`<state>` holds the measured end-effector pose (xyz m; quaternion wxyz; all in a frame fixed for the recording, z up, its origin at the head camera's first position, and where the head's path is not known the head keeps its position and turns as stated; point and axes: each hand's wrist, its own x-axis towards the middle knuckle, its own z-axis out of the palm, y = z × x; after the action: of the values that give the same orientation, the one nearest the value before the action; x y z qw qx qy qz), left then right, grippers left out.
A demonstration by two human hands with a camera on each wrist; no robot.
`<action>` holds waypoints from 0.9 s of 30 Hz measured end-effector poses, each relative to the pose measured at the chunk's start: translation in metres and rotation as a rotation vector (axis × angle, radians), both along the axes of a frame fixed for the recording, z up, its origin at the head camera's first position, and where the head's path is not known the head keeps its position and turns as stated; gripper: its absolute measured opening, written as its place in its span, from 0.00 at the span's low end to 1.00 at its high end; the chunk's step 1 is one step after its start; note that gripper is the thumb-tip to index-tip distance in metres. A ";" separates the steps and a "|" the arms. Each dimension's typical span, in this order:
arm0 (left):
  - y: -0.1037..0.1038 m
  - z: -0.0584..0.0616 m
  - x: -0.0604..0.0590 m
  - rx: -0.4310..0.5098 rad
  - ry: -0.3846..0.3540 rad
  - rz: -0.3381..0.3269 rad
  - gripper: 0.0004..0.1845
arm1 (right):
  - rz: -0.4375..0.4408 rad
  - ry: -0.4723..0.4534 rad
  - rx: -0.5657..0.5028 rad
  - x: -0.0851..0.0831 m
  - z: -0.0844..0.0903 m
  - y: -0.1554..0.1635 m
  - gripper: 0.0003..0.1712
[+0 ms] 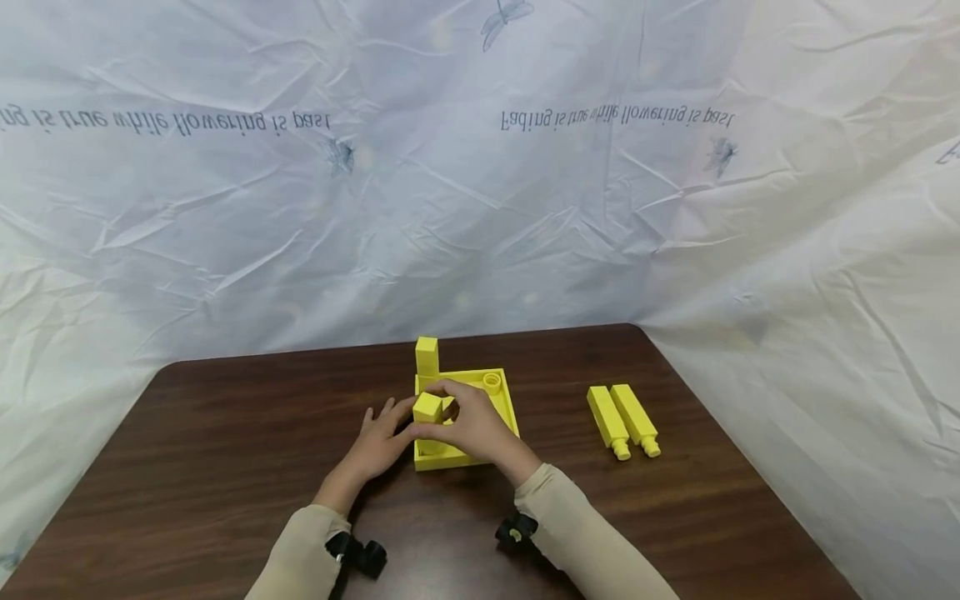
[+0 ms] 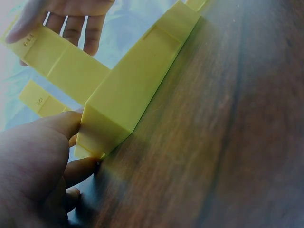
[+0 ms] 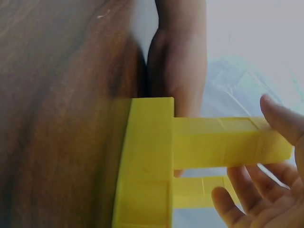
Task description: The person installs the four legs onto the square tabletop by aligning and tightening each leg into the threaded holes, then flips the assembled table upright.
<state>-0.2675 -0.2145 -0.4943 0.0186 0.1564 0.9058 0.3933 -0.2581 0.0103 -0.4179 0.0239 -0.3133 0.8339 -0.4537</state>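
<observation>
A yellow square tray-like base (image 1: 456, 461) lies on the table with its raised rim up. Two square yellow posts stand at its left corners: the near post (image 1: 428, 407) and the far post (image 1: 427, 357). Around the upper end of the near post, my right hand (image 1: 480, 423) has its thumb on one side and fingers on the other, pinching it. My left hand (image 1: 372, 447) grips the base's near left corner; the left wrist view shows thumb and fingers at the base wall (image 2: 137, 76). A round socket (image 1: 491, 382) shows at the far right corner.
Two loose yellow posts (image 1: 609, 419) with round knobbed ends lie side by side to the right on the dark wooden table (image 1: 247, 450). Behind the table hangs a pale printed sheet (image 1: 420, 208), which also runs along the right side.
</observation>
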 end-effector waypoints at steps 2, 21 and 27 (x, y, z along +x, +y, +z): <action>0.001 0.000 0.000 0.003 0.001 0.002 0.34 | 0.046 -0.027 0.013 -0.002 0.002 0.005 0.39; 0.000 0.002 0.001 0.012 -0.018 -0.010 0.34 | 0.211 -0.075 0.005 -0.014 0.003 0.016 0.34; 0.000 0.001 0.001 0.016 -0.017 -0.006 0.33 | 0.229 -0.084 0.004 -0.016 0.002 0.018 0.35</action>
<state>-0.2669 -0.2143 -0.4935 0.0264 0.1561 0.9019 0.4019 -0.2744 0.0282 -0.4156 0.1113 -0.3870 0.7919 -0.4590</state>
